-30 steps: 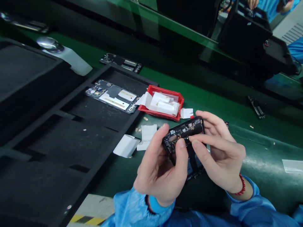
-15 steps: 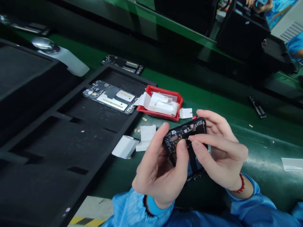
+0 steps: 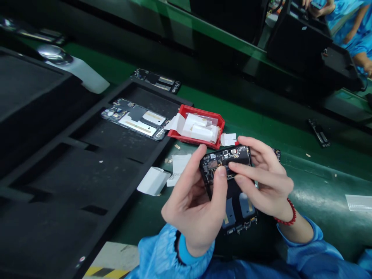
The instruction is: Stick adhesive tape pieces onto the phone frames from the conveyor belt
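Note:
Between my hands is an opened smartphone (image 3: 236,197), its circuit board facing up at the top end and small parts showing along its lower end. My left hand (image 3: 194,201) grips its left edge, the thumb pressing on the board and the index finger at the top left corner. My right hand (image 3: 264,178) is closed at the right side, thumb and index fingertips on the middle of the board, other fingers behind the top right corner. Whether a tiny part sits under the right fingertips is hidden. Just beyond the phone stands a red bin (image 3: 219,131) with white paper strips.
A black foam tray (image 3: 122,155) on the left bears an opened phone (image 3: 139,120); another phone (image 3: 159,80) lies behind it. White paper pieces (image 3: 154,181) lie near my left hand. One more phone (image 3: 319,133) is on the green belt at right. A co-worker's hands (image 3: 321,7) show at top right.
The phone has tilted flatter and its lower end shows more. My right hand has shifted slightly left. Phones on the far belt have slid a little to the right.

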`<action>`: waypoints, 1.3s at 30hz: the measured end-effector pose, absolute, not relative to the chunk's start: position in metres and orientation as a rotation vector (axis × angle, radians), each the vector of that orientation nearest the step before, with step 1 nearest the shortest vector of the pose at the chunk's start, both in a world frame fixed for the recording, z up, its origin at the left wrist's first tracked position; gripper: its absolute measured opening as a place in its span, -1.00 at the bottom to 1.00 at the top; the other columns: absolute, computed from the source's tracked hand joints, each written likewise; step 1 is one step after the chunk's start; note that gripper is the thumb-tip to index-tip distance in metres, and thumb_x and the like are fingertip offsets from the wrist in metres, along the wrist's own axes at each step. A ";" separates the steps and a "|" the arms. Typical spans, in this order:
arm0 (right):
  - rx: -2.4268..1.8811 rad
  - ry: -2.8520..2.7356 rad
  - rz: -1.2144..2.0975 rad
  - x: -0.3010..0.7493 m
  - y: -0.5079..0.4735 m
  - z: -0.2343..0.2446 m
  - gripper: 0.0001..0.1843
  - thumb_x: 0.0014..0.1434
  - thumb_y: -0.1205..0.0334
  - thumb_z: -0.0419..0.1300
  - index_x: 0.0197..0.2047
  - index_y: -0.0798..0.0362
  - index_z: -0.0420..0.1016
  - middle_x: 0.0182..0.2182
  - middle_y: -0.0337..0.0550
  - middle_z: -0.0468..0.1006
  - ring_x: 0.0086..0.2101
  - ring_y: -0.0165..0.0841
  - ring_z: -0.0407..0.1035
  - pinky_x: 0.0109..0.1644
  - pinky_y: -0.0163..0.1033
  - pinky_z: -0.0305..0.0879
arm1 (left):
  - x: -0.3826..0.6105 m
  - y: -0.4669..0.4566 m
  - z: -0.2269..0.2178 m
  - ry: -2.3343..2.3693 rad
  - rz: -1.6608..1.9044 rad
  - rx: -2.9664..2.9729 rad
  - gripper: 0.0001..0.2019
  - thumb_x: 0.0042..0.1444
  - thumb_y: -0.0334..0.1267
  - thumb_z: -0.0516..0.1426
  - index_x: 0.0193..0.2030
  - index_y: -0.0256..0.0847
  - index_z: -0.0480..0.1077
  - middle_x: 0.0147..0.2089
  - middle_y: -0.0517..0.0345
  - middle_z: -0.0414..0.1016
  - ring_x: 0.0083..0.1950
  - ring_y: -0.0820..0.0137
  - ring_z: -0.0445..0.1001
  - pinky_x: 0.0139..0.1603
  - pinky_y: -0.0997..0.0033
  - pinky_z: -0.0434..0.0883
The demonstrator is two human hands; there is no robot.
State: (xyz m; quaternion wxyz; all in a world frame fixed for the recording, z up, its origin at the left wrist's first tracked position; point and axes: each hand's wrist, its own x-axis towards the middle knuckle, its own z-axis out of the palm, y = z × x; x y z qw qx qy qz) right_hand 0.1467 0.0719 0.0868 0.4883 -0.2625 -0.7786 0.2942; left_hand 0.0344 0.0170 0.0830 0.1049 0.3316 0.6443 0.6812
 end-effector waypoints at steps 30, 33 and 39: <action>-1.579 -2.215 0.652 0.298 0.263 0.032 -0.14 0.07 0.01 0.49 0.35 0.09 0.34 0.40 0.16 0.28 0.36 0.04 0.19 0.45 0.19 0.12 | 0.018 0.029 0.052 1.522 2.007 0.952 -0.69 0.26 -0.35 0.20 0.12 -0.02 0.52 0.15 0.04 0.52 -0.17 0.32 0.69 -0.22 0.41 0.63; -1.358 -2.489 0.846 0.295 0.211 0.009 0.15 -0.24 -0.06 0.61 0.38 0.05 0.33 0.37 0.11 0.36 0.37 0.05 0.21 0.46 0.08 0.18 | 0.019 0.030 0.049 1.501 1.990 0.942 -0.69 0.26 -0.37 0.20 0.11 -0.03 0.53 0.13 0.07 0.54 -0.19 0.35 0.69 -0.23 0.42 0.62; -1.216 -2.547 0.803 0.292 0.162 -0.009 -0.15 0.07 0.10 0.39 0.39 0.08 0.29 0.32 0.20 0.40 0.29 0.03 0.33 0.35 0.21 0.31 | 0.028 0.030 0.045 1.458 1.742 1.023 -0.83 0.27 -0.33 0.18 -0.04 -0.19 0.55 -0.13 0.07 0.65 -0.26 0.37 0.68 -0.22 0.45 0.60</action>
